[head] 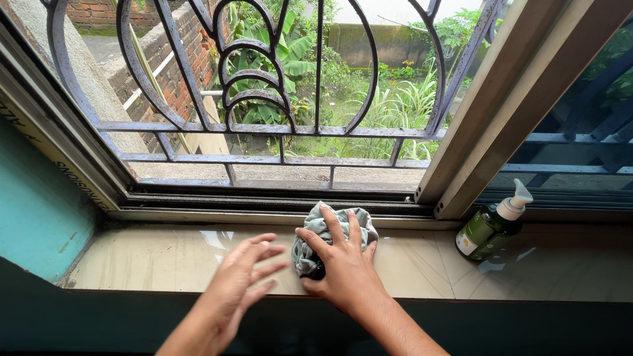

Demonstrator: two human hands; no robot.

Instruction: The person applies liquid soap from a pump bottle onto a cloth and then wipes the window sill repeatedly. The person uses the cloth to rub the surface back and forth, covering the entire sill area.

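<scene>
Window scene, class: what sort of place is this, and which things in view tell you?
Probably a room in a house, at a tiled window sill. A curved metal grille faces a garden, a green pump bottle stands on the sill, and the right hand presses a cloth there.

Grey-green cloth (pixel 330 234), green bottle (pixel 484 231)

My right hand (pixel 344 264) presses soft, crumpled grey-green cloth (pixel 330 234) onto the glossy, smooth tiled sill (pixel 165 260). Pump bottle (pixel 491 224): shiny green plastic. Window grille (pixel 257 99): matt painted metal, rough and weathered.
</scene>
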